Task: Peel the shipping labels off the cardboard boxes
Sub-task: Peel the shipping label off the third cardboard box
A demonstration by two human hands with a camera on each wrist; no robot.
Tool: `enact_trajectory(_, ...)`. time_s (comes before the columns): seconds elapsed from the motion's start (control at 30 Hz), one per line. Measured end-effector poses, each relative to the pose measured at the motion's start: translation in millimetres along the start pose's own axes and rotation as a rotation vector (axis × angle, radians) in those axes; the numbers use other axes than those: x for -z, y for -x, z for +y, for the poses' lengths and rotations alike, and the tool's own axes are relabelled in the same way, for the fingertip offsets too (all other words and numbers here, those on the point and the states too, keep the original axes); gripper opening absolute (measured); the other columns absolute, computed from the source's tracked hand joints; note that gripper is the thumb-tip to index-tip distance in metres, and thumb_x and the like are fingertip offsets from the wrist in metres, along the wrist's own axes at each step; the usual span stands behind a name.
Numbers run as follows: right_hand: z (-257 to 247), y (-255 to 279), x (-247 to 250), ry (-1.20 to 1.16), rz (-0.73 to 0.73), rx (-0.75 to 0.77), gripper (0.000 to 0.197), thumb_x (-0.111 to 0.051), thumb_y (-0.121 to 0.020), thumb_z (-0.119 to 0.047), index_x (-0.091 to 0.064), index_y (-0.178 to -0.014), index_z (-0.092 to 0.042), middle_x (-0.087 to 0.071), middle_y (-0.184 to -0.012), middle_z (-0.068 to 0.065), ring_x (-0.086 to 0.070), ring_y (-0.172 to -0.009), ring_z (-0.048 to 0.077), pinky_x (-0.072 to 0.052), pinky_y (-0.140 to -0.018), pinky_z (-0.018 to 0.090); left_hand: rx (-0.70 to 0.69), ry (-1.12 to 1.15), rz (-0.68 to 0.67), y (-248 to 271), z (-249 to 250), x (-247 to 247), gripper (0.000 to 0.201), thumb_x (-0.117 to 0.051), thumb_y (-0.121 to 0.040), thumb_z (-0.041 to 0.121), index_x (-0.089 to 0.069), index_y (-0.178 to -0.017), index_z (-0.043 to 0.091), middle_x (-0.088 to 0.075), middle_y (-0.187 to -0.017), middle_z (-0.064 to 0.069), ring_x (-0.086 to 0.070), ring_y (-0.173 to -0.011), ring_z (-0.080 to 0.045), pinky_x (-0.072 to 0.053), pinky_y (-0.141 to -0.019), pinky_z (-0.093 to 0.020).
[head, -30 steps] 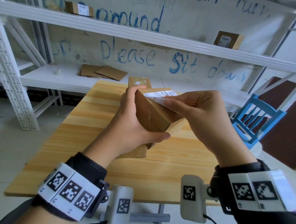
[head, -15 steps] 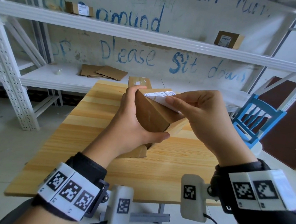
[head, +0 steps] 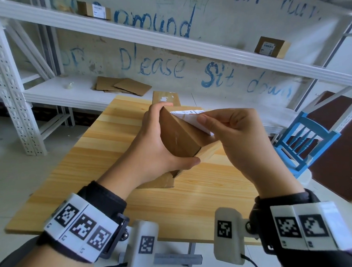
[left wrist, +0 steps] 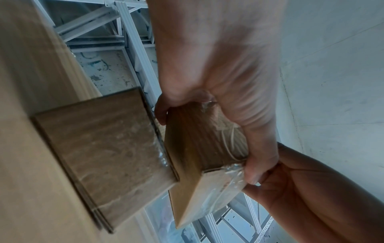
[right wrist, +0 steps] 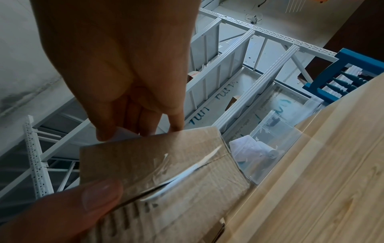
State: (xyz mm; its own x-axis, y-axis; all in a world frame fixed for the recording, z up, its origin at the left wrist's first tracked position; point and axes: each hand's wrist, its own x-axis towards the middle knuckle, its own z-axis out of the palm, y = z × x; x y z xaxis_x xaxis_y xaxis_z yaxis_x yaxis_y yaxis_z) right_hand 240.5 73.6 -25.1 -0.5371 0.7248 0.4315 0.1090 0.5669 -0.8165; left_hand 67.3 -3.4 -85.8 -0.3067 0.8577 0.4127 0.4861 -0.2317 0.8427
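Note:
A small brown cardboard box (head: 179, 137) is tilted up above the wooden table (head: 98, 170). My left hand (head: 160, 144) grips the box (left wrist: 193, 148), thumb on its lower corner and fingers over its far top edge. A white shipping label (head: 192, 119) lies on the box's upper face, its near part lifted off the cardboard. My right hand (head: 228, 134) pinches that lifted edge between thumb and forefinger. In the right wrist view the label (right wrist: 124, 134) shows just behind the box edge (right wrist: 158, 161).
A flattened cardboard piece (head: 159, 182) lies on the table under the box, another (head: 166, 97) at the far edge. Labelled boxes (head: 94, 9) (head: 272, 47) sit on the upper shelf, flat cardboard (head: 122, 85) on the lower. A blue chair (head: 306, 141) stands right.
My right hand has drawn the label's lifted edge a little further right and towards me, so more of it stands off the box. The left hand and box have barely moved.

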Motion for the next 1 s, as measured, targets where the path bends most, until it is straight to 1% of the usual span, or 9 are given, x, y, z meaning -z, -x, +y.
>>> enact_trajectory(0.07, 1.1, -0.6, 0.4, 0.001, 0.014, -0.001, 0.014, -0.07, -0.098, -0.015, -0.083, -0.102, -0.012, -0.081, -0.085, -0.002, -0.077, -0.081, 0.014, -0.061, -0.074, 0.028, 0.0, -0.003, -0.001, 0.3, 0.7, 0.2, 0.119, -0.1, -0.052, 0.04, -0.024, -0.144, 0.047, -0.042, -0.142, 0.007, -0.05, -0.125, -0.013, -0.05, -0.095, -0.026)
enact_trajectory(0.2, 1.5, 0.0, 0.1, -0.02, 0.042, 0.004, 0.013, -0.071, -0.097, -0.016, -0.083, -0.101, -0.012, -0.081, -0.083, -0.002, -0.076, -0.077, 0.01, -0.056, -0.068, 0.02, -0.001, -0.006, -0.01, 0.9, 3.0, 0.8, 0.119, -0.1, -0.052, 0.04, -0.024, -0.144, 0.048, -0.042, -0.141, 0.009, -0.051, -0.124, -0.011, -0.051, -0.095, -0.027)
enact_trajectory(0.27, 0.9, 0.4, -0.1, -0.038, 0.058, 0.008, 0.013, -0.071, -0.097, -0.015, -0.083, -0.101, -0.012, -0.081, -0.082, -0.003, -0.076, -0.075, 0.009, -0.056, -0.067, 0.019, -0.005, -0.006, -0.009, 1.5, 4.0, 1.2, 0.119, -0.099, -0.052, 0.041, -0.024, -0.144, 0.049, -0.043, -0.141, 0.01, -0.05, -0.124, -0.01, -0.051, -0.095, -0.027)
enact_trajectory(0.37, -0.3, 0.5, -0.1, -0.048, 0.058, 0.017, 0.013, -0.071, -0.097, -0.014, -0.082, -0.101, -0.01, -0.081, -0.082, -0.002, -0.077, -0.075, 0.011, -0.058, -0.067, 0.021, -0.01, 0.003, 0.0, 2.1, 4.7, 2.3, 0.119, -0.1, -0.052, 0.041, -0.025, -0.144, 0.049, -0.043, -0.141, 0.011, -0.051, -0.124, -0.009, -0.052, -0.097, -0.029)
enact_trajectory(0.47, -0.9, 0.5, -2.0, -0.071, 0.071, 0.021, 0.012, -0.071, -0.096, -0.014, -0.082, -0.1, -0.012, -0.081, -0.083, -0.002, -0.078, -0.078, 0.013, -0.06, -0.07, 0.024, -0.011, 0.009, -0.002, 2.9, 5.7, 2.0, 0.118, -0.099, -0.053, 0.041, -0.025, -0.144, 0.049, -0.043, -0.141, 0.011, -0.051, -0.124, -0.008, -0.051, -0.096, -0.028)
enact_trajectory(0.57, -1.6, 1.4, -4.9, -0.09, 0.101, 0.044, 0.012, -0.071, -0.096, -0.011, -0.081, -0.098, -0.016, -0.081, -0.084, -0.005, -0.076, -0.08, 0.007, -0.057, -0.07, 0.018, -0.009, 0.021, -0.001, 3.5, 6.5, 1.1, 0.117, -0.099, -0.054, 0.04, -0.025, -0.144, 0.049, -0.045, -0.138, 0.012, -0.053, -0.121, -0.006, -0.052, -0.094, -0.026)
enact_trajectory(0.67, -2.1, 1.9, -5.2, -0.087, 0.099, 0.055, 0.012, -0.071, -0.096, -0.011, -0.081, -0.097, -0.018, -0.081, -0.084, -0.006, -0.076, -0.078, 0.005, -0.056, -0.069, 0.016, -0.007, 0.023, -0.003, 3.3, 7.1, 1.2, 0.117, -0.099, -0.055, 0.039, -0.024, -0.145, 0.049, -0.046, -0.135, 0.013, -0.053, -0.119, -0.003, -0.051, -0.092, -0.024)
enact_trajectory(0.87, -0.4, 1.3, -5.0, -0.057, 0.115, 0.04, 0.012, -0.071, -0.096, -0.014, -0.082, -0.101, -0.012, -0.081, -0.085, -0.002, -0.077, -0.081, 0.011, -0.061, -0.073, 0.023, -0.006, 0.016, -0.011, 3.2, 7.6, 1.1, 0.117, -0.099, -0.055, 0.038, -0.024, -0.145, 0.048, -0.047, -0.131, 0.017, -0.052, -0.115, 0.001, -0.051, -0.088, -0.02)
enact_trajectory(1.0, 2.3, -0.7, -2.8, -0.022, 0.102, 0.01, 0.015, -0.072, -0.096, -0.016, -0.082, -0.106, -0.011, -0.081, -0.091, -0.003, -0.077, -0.089, 0.012, -0.063, -0.084, 0.035, -0.006, 0.015, -0.019, 3.1, 6.8, 2.6, 0.117, -0.099, -0.054, 0.038, -0.025, -0.144, 0.047, -0.048, -0.128, 0.02, -0.052, -0.114, 0.003, -0.049, -0.085, -0.018)
